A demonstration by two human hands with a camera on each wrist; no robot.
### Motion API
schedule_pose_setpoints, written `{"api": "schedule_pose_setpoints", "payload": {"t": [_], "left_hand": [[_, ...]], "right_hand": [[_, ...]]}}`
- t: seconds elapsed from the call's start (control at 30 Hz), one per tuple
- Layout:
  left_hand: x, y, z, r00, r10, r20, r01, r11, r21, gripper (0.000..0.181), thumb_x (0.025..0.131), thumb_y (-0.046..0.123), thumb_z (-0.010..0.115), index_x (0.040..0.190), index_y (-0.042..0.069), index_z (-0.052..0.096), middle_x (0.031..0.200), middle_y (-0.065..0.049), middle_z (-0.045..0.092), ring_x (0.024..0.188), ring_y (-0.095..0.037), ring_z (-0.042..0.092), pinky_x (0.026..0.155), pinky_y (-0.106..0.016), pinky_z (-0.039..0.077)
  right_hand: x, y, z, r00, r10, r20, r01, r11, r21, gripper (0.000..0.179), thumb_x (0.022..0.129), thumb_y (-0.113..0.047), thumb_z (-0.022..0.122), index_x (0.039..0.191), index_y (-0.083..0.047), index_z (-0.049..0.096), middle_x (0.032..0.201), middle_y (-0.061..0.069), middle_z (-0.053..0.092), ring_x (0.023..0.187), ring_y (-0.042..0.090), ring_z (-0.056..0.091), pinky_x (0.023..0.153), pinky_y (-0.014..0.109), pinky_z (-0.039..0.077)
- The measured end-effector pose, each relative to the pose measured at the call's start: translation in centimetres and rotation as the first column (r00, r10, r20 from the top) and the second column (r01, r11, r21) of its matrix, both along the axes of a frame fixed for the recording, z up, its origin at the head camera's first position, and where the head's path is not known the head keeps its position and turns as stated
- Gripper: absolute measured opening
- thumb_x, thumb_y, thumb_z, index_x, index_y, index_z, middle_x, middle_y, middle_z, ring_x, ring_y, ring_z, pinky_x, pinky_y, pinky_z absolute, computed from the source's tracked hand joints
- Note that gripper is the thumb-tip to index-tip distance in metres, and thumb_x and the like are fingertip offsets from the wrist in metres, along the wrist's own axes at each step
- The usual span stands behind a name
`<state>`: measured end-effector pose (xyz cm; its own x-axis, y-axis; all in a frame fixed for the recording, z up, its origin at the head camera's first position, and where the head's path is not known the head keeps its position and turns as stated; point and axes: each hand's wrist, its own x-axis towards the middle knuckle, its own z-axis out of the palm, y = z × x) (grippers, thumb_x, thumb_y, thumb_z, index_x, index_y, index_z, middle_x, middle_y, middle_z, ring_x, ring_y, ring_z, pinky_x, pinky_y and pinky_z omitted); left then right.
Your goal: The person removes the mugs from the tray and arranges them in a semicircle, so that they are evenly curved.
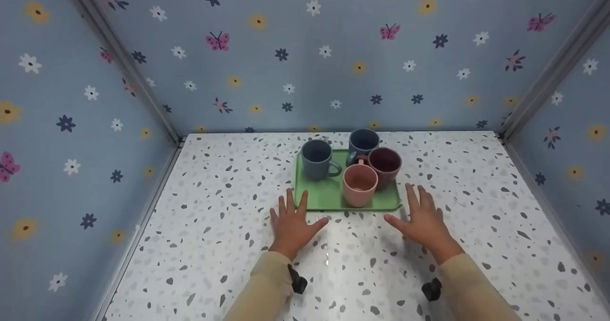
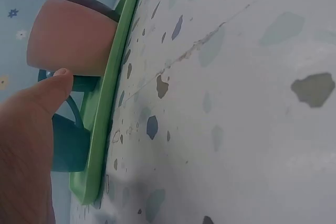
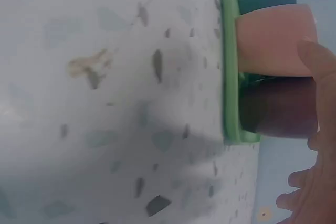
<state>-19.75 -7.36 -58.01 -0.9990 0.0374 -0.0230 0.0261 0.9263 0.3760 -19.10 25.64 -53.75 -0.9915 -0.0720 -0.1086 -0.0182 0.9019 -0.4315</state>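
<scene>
A green tray (image 1: 324, 198) lies on the speckled table with several mugs on it. A teal-blue mug (image 1: 316, 161) stands at its left, its handle pointing right. The pink mug (image 1: 358, 187) is near the front edge, a maroon mug (image 1: 387, 164) behind it to the right, and a dark blue mug (image 1: 363, 141) at the back. My left hand (image 1: 293, 223) has its fingers spread at the tray's front left corner, holding nothing. Near the front right corner, my right hand (image 1: 421, 221) is also spread and holds nothing. In the right wrist view its thumb overlaps the pink mug (image 3: 273, 40).
The white speckled table (image 1: 214, 216) meets a flowered blue wall (image 1: 286, 40) at the back. Flowered panels with grey edge strips (image 1: 121, 59) rise at the left and right. A dark wrist device (image 1: 298, 282) shows at the left sleeve.
</scene>
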Motion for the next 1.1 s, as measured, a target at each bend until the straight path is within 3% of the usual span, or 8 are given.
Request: {"api": "schedule_pose_setpoints", "payload": {"t": [0.17, 0.47, 0.73, 0.93, 1.1], "left_hand": [[-0.7, 0.0, -0.4, 0.999, -0.034, -0.033, 0.035, 0.999, 0.030, 0.098, 0.087, 0.076, 0.055, 0.163, 0.021, 0.024, 0.169, -0.019, 0.007, 0.152, -0.046, 0.010, 0.118, -0.069, 0.009], [-1.6, -1.2, -2.1, 0.996, -0.076, -0.051, 0.080, 0.994, 0.078, 0.087, 0.094, 0.065, 0.054, 0.161, 0.016, 0.028, 0.167, -0.022, 0.011, 0.152, -0.046, 0.011, 0.119, -0.067, 0.010], [-1.8, -2.4, -3.2, 0.994, -0.097, -0.042, 0.101, 0.991, 0.092, 0.071, 0.102, 0.050, 0.047, 0.160, 0.012, 0.031, 0.166, -0.021, 0.018, 0.152, -0.046, 0.013, 0.120, -0.066, 0.010], [-1.5, -3.2, -4.6, 0.983, -0.163, -0.082, 0.171, 0.980, 0.104, 0.067, 0.105, 0.043, 0.043, 0.160, 0.008, 0.027, 0.167, -0.018, 0.018, 0.153, -0.042, 0.012, 0.121, -0.065, 0.004], [-1.8, -3.7, -5.1, 0.977, -0.189, -0.093, 0.198, 0.975, 0.096, 0.069, 0.106, 0.044, 0.040, 0.162, 0.009, 0.021, 0.168, -0.016, 0.015, 0.155, -0.038, 0.009, 0.121, -0.063, 0.001]], "right_hand": [[-1.2, -0.8, 1.3, 0.995, 0.011, -0.100, -0.014, 0.999, -0.034, 0.113, 0.086, -0.074, 0.061, 0.161, -0.005, 0.013, 0.161, 0.033, 0.015, 0.145, 0.053, 0.021, 0.109, 0.075, 0.025], [-3.1, -3.5, 2.4, 0.996, 0.007, -0.090, -0.016, 0.995, -0.102, 0.110, 0.087, -0.065, 0.068, 0.162, -0.007, 0.013, 0.155, 0.032, 0.025, 0.138, 0.052, 0.037, 0.109, 0.068, 0.036], [-4.0, -5.8, 2.3, 0.997, 0.005, -0.081, -0.018, 0.987, -0.161, 0.112, 0.085, -0.071, 0.065, 0.161, -0.003, 0.017, 0.159, 0.030, 0.023, 0.145, 0.047, 0.030, 0.115, 0.062, 0.032], [-4.5, -7.5, 1.9, 0.991, -0.003, -0.132, -0.019, 0.986, -0.166, 0.104, 0.085, -0.063, 0.070, 0.154, 0.002, 0.027, 0.148, 0.027, 0.038, 0.137, 0.043, 0.044, 0.111, 0.058, 0.040], [-4.9, -9.0, 1.8, 0.986, -0.060, -0.157, 0.035, 0.987, -0.156, 0.103, 0.081, -0.059, 0.076, 0.151, 0.001, 0.032, 0.137, 0.027, 0.043, 0.127, 0.042, 0.052, 0.105, 0.057, 0.047]]}}
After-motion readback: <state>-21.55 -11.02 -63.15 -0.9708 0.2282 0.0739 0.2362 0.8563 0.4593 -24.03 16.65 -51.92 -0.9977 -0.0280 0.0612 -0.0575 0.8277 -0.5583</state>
